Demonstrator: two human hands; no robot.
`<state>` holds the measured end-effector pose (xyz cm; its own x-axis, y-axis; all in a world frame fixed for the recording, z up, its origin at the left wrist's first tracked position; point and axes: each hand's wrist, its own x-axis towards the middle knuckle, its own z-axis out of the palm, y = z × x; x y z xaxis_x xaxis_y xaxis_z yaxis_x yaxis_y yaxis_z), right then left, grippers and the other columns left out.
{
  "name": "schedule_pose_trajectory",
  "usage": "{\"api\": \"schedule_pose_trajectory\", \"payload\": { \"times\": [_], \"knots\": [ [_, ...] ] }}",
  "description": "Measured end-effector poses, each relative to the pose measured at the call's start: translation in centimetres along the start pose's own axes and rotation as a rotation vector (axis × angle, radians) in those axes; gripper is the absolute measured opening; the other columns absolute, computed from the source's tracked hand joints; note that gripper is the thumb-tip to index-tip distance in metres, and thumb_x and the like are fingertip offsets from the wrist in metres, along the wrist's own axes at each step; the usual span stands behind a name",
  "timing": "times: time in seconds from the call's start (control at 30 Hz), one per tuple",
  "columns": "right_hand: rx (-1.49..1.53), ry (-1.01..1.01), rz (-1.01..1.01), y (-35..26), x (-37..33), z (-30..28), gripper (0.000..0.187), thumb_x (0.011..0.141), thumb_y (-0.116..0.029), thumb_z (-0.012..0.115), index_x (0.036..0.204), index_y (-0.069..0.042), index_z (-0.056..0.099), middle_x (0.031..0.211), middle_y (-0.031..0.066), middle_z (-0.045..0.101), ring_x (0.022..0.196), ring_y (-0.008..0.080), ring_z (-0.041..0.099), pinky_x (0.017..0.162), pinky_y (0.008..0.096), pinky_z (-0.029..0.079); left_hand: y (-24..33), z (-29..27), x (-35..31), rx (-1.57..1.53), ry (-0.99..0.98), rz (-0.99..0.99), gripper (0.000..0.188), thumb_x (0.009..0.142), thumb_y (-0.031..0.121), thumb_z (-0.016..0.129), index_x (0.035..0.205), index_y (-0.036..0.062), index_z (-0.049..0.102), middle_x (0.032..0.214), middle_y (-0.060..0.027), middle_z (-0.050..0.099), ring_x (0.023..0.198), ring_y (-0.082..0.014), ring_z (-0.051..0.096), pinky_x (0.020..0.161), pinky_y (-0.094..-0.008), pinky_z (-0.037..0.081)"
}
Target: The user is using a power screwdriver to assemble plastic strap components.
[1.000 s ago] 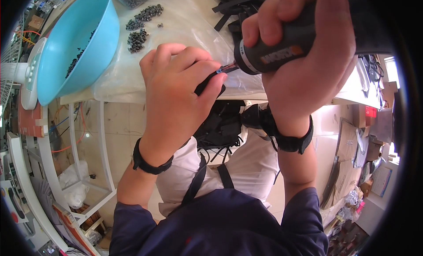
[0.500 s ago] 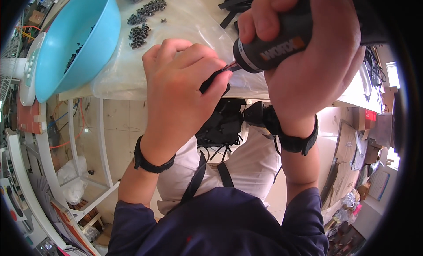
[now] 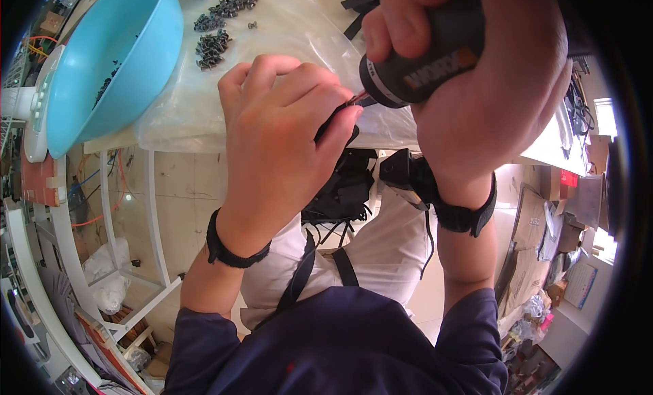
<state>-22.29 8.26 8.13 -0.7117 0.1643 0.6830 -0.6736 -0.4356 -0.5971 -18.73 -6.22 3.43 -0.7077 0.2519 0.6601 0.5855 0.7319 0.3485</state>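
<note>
My left hand [image 3: 279,130] is closed, thumb and fingers pinching a small black piece [image 3: 329,125] above the table's near edge. Most of that piece is hidden behind my fingers, so its kind cannot be made out. Wrapped round a dark power screwdriver [image 3: 435,62] is my right hand [image 3: 493,102]. The screwdriver's thin bit [image 3: 359,97] points left and meets the pinched piece at my left fingertips. Whether a screw sits under the bit is hidden. Beyond my left hand lie small piles of dark screws [image 3: 213,49] on the plastic-covered table [image 3: 292,28].
A large turquoise basin [image 3: 146,55] with dark small parts inside rests on a white scale [image 3: 51,116] at the left. Black items [image 3: 347,181] hang or lie below the table edge by my knees. A white metal frame [image 3: 153,211] stands lower left; cardboard [image 3: 527,232] leans at the right.
Both hands keep their grips, with the bit still at the piece. My right hand and wrist have shifted slightly to the right, and the view has moved a little.
</note>
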Motion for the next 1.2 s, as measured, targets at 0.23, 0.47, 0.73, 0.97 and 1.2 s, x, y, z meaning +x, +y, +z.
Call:
{"api": "schedule_pose_trajectory", "payload": {
  "times": [0.23, 0.47, 0.73, 0.97, 1.2],
  "knots": [
    [0.005, -0.002, 0.011, 0.2, 0.1, 0.0, 0.027, 0.092, -0.024, 0.063, 0.098, 0.001, 0.055, 0.071, 0.0079, 0.058, 0.050, 0.0152, 0.054, 0.047, 0.0277, 0.043, 0.1, 0.0, -0.1, 0.008, 0.004, 0.002, 0.011, 0.076, 0.014, 0.076, 0.079, 0.0119, 0.066, 0.088, 0.0030, 0.064, 0.095, -0.0224, 0.056, 0.089, -0.0426, 0.035],
    [0.009, -0.005, 0.015, 0.4, 0.2, 0.0, 0.028, 0.092, -0.025, 0.062, 0.099, 0.001, 0.055, 0.071, 0.0081, 0.058, 0.050, 0.0153, 0.054, 0.047, 0.0278, 0.043, 0.2, 0.1, -0.1, 0.043, 0.018, 0.007, 0.011, 0.076, 0.014, 0.076, 0.080, 0.0114, 0.065, 0.090, 0.0021, 0.063, 0.095, -0.0230, 0.056, 0.089, -0.0429, 0.035],
    [0.018, -0.016, 0.018, 0.5, 0.3, 0.0, 0.029, 0.092, -0.026, 0.062, 0.099, 0.001, 0.055, 0.071, 0.0084, 0.058, 0.050, 0.0154, 0.054, 0.047, 0.0279, 0.043, 0.4, 0.3, -0.6, 0.118, 0.052, 0.034, 0.013, 0.077, 0.014, 0.075, 0.084, 0.0121, 0.064, 0.096, 0.0021, 0.062, 0.104, -0.0240, 0.057, 0.093, -0.0452, 0.034],
    [0.045, -0.022, 0.008, 0.8, 0.6, 0.0, 0.030, 0.092, -0.027, 0.061, 0.100, 0.001, 0.054, 0.072, 0.0086, 0.058, 0.050, 0.0155, 0.054, 0.047, 0.0281, 0.043, 0.2, 0.4, -0.6, 0.112, 0.061, 0.045, 0.012, 0.079, 0.014, 0.074, 0.084, 0.0113, 0.064, 0.094, 0.0033, 0.064, 0.105, -0.0238, 0.057, 0.095, -0.0486, 0.034],
    [0.065, -0.033, -0.012, 1.0, 0.8, 0.2, 0.031, 0.092, -0.028, 0.061, 0.101, 0.001, 0.054, 0.072, 0.0089, 0.058, 0.050, 0.0156, 0.054, 0.047, 0.0282, 0.043, 0.0, 0.4, -0.5, 0.071, 0.051, 0.027, 0.012, 0.079, 0.014, 0.074, 0.084, 0.0107, 0.064, 0.093, 0.0035, 0.065, 0.102, -0.0229, 0.058, 0.096, -0.0489, 0.035]
  ]
}}
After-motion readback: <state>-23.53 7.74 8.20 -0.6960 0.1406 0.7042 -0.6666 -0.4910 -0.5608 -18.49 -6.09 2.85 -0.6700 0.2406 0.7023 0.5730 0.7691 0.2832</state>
